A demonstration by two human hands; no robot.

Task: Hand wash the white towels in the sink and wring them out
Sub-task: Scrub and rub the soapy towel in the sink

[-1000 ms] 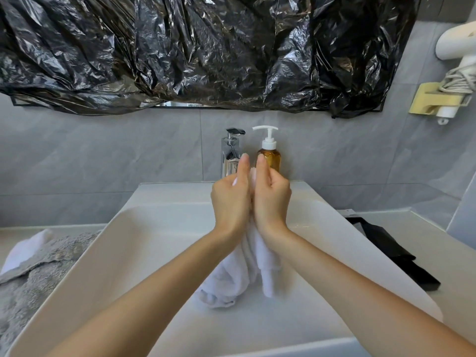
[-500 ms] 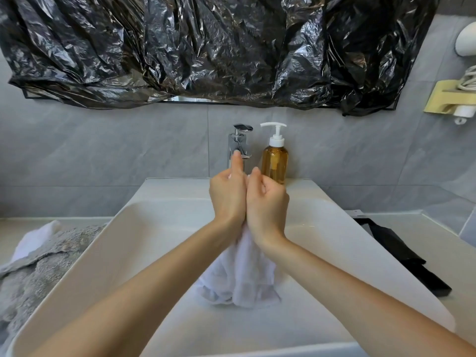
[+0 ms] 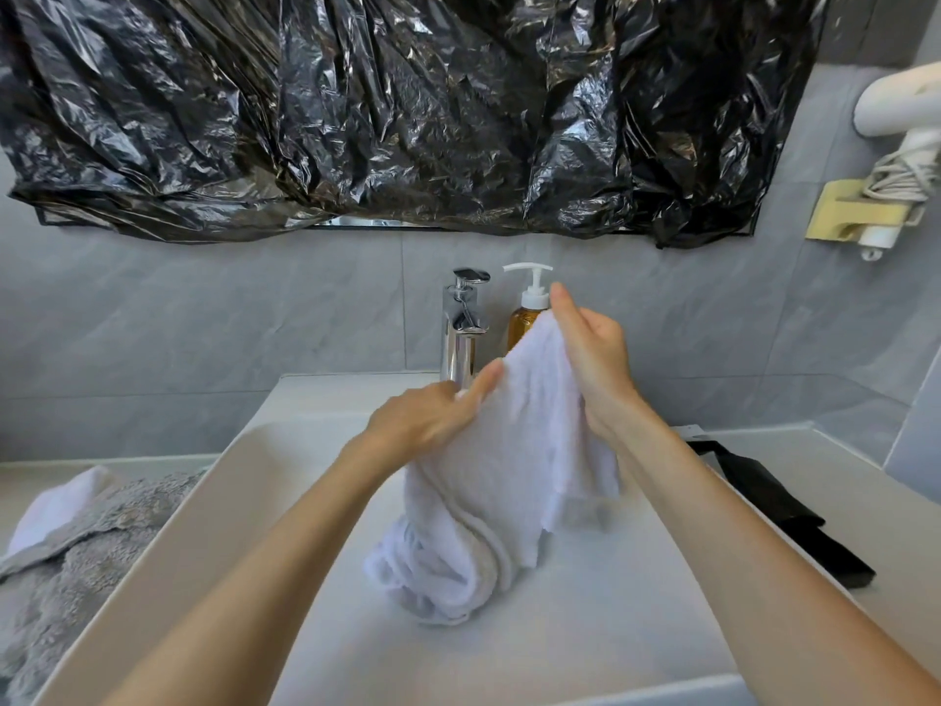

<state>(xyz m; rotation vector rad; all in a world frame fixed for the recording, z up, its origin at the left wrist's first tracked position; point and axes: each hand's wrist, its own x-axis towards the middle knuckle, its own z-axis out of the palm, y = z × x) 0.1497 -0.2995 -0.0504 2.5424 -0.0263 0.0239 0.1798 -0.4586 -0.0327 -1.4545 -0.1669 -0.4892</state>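
Well, near edge: the white sink [image 3: 285,593] has a smooth, matte basin with a thick squared rim, and both bare forearms reach in over it.
Towel: the white towel [image 3: 509,450] is soft terry, plush and bunched; its lower end lies in a thick twisted roll on the basin floor, while the upper part is lifted into a peak between the two hands.
Towel surface: fluffy nap, deep folds, a loose ragged-looking hem hanging on the right side.
Left hand: the left hand [image 3: 433,425] presses against the towel's left flank, fingers fairly straight, thumb lying along the cloth; it is blurred, so how firmly it grasps I cannot tell.
Right hand: the right hand [image 3: 593,349] holds the towel's top, fingers curled behind the cloth and forefinger extended upward.
Left counter: a grey towel [image 3: 61,578], coarse and looped, lies crumpled beside the sink with a patch of white cloth [image 3: 56,507] showing over it.
Right counter: a flat black object [image 3: 784,517], matte, lies beside the rim.
Back ledge: a chrome faucet [image 3: 463,333], mirror-bright and cylindrical, stands just beside an amber pump bottle [image 3: 527,318] with a white plastic pump.
Wall: grey marbled tiles [image 3: 203,323], smooth.
Above: crinkled glossy black plastic sheeting [image 3: 407,104] hangs across the wall.
Far right: a white hair dryer [image 3: 901,109] with coiled cord sits in a pale yellow holder [image 3: 855,216].
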